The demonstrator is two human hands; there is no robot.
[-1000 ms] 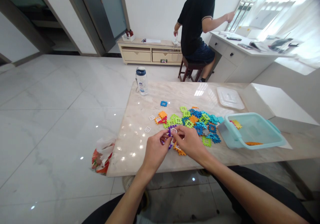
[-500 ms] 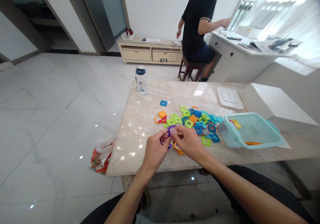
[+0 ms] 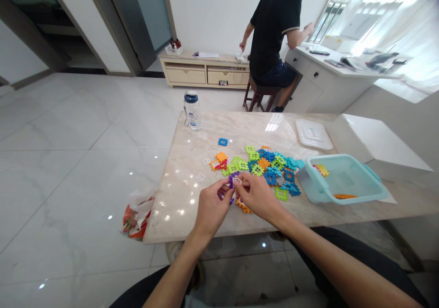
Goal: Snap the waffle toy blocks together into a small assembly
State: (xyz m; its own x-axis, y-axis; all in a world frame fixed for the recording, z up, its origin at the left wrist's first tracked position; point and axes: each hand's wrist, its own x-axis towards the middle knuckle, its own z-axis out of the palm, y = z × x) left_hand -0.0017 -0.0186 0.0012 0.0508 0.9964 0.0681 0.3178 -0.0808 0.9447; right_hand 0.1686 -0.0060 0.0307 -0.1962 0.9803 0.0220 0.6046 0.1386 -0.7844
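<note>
Between my two hands is a purple interlocking building tile [image 3: 232, 180] with toothed edges. My left hand [image 3: 213, 204] pinches it from the left. In the fingertips of my right hand [image 3: 258, 191] is a small white lattice window piece [image 3: 237, 180], held against the purple tile. Whether the two are joined I cannot make out. More purple shows below my fingers, partly hidden. An orange tile [image 3: 244, 207] lies on the table under my right hand. Just beyond my hands spreads a pile of green tiles [image 3: 239, 164], blue tiles [image 3: 270, 177] and orange ones.
Loose white window pieces [image 3: 200, 177] lie left of the pile. A pale teal bin [image 3: 346, 198] with a few pieces stands at right, near a clear lid [image 3: 313, 134] and a white box [image 3: 384, 138]. A water bottle [image 3: 192, 111] stands far left. Another person [image 3: 274, 29] sits beyond the table.
Both hands stay together around the purple tile and the white window piece, with hardly any shift. The view has drifted slightly. The seated person's forearm near the window has drawn back.
</note>
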